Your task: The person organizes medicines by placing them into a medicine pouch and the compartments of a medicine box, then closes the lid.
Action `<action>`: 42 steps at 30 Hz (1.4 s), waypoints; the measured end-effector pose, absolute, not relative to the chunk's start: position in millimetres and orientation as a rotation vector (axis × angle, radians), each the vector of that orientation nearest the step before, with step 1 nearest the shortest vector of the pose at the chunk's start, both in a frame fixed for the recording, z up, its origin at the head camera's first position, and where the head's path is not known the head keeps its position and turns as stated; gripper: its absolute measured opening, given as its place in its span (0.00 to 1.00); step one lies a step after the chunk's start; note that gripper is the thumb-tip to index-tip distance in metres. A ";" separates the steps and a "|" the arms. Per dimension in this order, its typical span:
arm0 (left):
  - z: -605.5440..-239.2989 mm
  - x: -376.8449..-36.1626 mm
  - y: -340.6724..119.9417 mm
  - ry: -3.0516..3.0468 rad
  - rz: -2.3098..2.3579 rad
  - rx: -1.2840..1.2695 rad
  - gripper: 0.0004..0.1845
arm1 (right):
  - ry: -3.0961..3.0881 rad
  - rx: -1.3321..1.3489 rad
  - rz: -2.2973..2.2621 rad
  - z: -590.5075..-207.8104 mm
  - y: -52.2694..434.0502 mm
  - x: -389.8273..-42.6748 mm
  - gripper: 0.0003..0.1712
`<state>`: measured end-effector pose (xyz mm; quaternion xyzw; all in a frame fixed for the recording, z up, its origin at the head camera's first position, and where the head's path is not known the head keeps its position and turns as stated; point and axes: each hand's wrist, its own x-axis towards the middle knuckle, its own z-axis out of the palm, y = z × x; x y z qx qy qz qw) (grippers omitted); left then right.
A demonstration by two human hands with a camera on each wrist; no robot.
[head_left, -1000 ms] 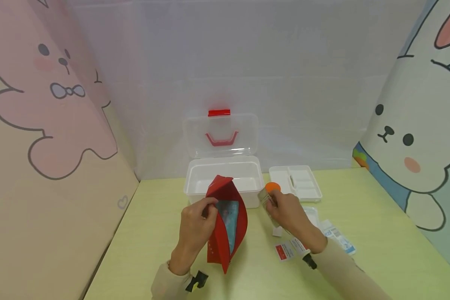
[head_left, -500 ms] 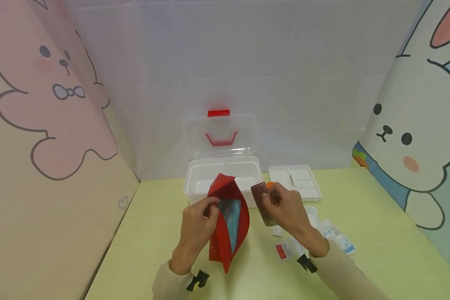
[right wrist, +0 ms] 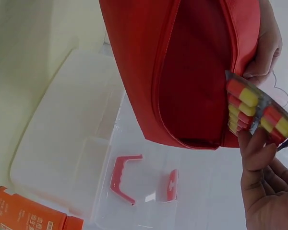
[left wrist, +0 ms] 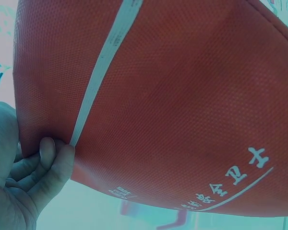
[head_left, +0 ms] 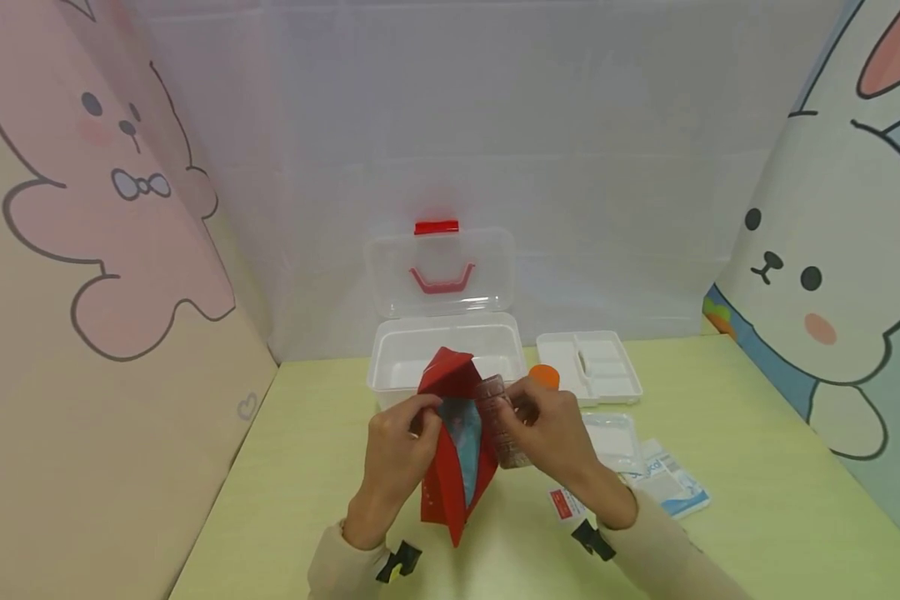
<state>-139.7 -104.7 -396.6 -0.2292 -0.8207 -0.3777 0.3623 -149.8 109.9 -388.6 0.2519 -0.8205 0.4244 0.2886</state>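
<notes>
My left hand [head_left: 396, 446] pinches the edge of a red zippered pouch [head_left: 438, 487], which stands with its mouth open. A blue packet [head_left: 462, 442] shows inside it. In the left wrist view white lettering and a pale strip cross the pouch's outer face [left wrist: 173, 105]. Between thumb and fingers my right hand [head_left: 558, 429] holds a blister pack [head_left: 497, 421] tilted upright at the pouch's right edge. The right wrist view shows red and yellow capsules in this blister pack [right wrist: 242, 103], overlapping the pouch's opening.
Behind the pouch stands a white box [head_left: 487, 329] with its clear lid [head_left: 390, 275] raised. To its right are an orange-capped bottle [head_left: 544, 377] and a white compartment tray [head_left: 557, 350]. Nearer lie a clear tray [head_left: 615, 437], a blue-white packet [head_left: 675, 483] and a small red-white packet [head_left: 566, 502].
My right hand has moved left with the blister pack, from beside the orange cap to the pouch's edge, turning the pack over on the way. The left hand and pouch have barely shifted.
</notes>
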 end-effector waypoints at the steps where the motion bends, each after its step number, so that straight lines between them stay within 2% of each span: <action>1: -396.5 -139.8 -104.4 -2.110 -0.973 -0.591 0.07 | -2.187 0.686 1.142 -388.9 107.5 -149.6 0.05; 6: -395.9 -141.3 -102.8 -2.088 -0.968 -0.598 0.08 | -2.186 0.708 1.199 -393.0 95.6 -150.5 0.06; 16: -397.1 -145.5 -97.9 -2.046 -0.985 -0.635 0.09 | -2.380 0.521 1.260 -403.8 75.7 -152.6 0.04; 26: -395.1 -143.7 -93.2 -2.066 -0.987 -0.640 0.10 | -2.488 0.453 1.334 -412.2 62.7 -155.3 0.03; 37: -392.7 -142.2 -90.1 -2.070 -0.965 -0.632 0.09 | -2.561 0.414 1.248 -421.2 53.4 -157.9 0.02; 42: -394.3 -142.6 -89.1 -2.068 -0.969 -0.630 0.10 | -2.559 0.418 1.201 -424.7 50.3 -158.9 0.05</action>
